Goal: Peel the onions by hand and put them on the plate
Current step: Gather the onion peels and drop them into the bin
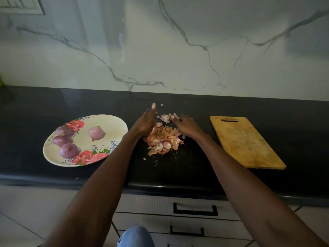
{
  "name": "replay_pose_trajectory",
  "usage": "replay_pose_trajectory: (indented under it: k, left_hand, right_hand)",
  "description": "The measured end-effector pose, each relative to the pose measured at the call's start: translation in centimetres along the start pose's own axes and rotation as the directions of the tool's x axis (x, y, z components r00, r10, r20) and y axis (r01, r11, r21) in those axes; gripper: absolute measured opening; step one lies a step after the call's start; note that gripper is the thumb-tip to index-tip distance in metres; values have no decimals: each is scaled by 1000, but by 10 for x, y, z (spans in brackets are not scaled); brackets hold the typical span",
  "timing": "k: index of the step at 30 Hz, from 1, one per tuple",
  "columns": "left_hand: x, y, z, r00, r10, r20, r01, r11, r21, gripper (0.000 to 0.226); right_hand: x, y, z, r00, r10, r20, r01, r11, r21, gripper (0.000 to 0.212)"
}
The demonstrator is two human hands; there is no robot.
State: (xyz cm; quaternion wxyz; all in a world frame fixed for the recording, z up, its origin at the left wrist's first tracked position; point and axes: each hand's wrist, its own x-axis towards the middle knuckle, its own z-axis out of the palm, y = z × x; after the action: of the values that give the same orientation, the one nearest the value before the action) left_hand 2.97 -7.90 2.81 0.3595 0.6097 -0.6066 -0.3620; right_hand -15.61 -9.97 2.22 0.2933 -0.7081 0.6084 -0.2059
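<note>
Four peeled onions (69, 150) sit on a flowered plate (114, 122) at the left of a dark tabletop (195, 168). The left hand (146, 123), fingers straight, and the right hand (187, 125), fingers loosely spread, press in on a heap of skins (163, 139), gripping nothing. Skins look light, brittle, easily scattered; best scooped from both sides.

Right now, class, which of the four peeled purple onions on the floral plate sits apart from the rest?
The pale peeled purple onion nearest the middle of the round floral plate lies alone; the other three cluster along the plate's left side, farther from the hands.
</note>
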Motion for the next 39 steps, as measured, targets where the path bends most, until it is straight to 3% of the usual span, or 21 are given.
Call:
replay_pose_trajectory:
  k: [2,5,7,11,17,20,24,26,32,39]
  left_hand:
    - [16,2,3,999,29,24,-28,1000,-10,79]
    - [39,-1,5,997,78,2,-77,991,-112,70]
    - [59,-7,3,998,68,-6,-68,987,-148,68]
    - [92,-11,0,999,50,8,-48,988,-147,74]
    - [124,-18,7,997,10,81,-2,995,-98,90]
    - [131,-18,7,997,10,83,-7,1000,-27,104]
    - [112,-16,4,996,56,63,-53,998,-42,82]
    - [100,-15,2,996,63,67,-59,997,-54,77]
    - [41,-14,-1,994,16,105,-3,992,-122,86]
    - [-30,-13,5,996,-1,89,18,983,-185,88]
  right_hand:
    - [12,-11,6,992,-95,88,91,995,49,69]
    - [31,-18,4,995,-100,-8,99,965,242,62]
    - [51,-16,1,996,-76,-48,83,977,197,64]
    - [92,-18,9,992,-128,19,128,991,29,71]
    - [132,-22,17,989,-134,69,134,991,-2,52]
    - [138,-19,14,992,-119,39,118,992,35,58]
    - [125,-14,15,997,-74,24,73,996,52,76]
    - [114,-10,13,998,-70,9,68,993,99,75]
    - [59,-2,14,997,-66,32,59,978,199,64]
    - [-20,-5,21,995,-84,57,67,965,252,67]
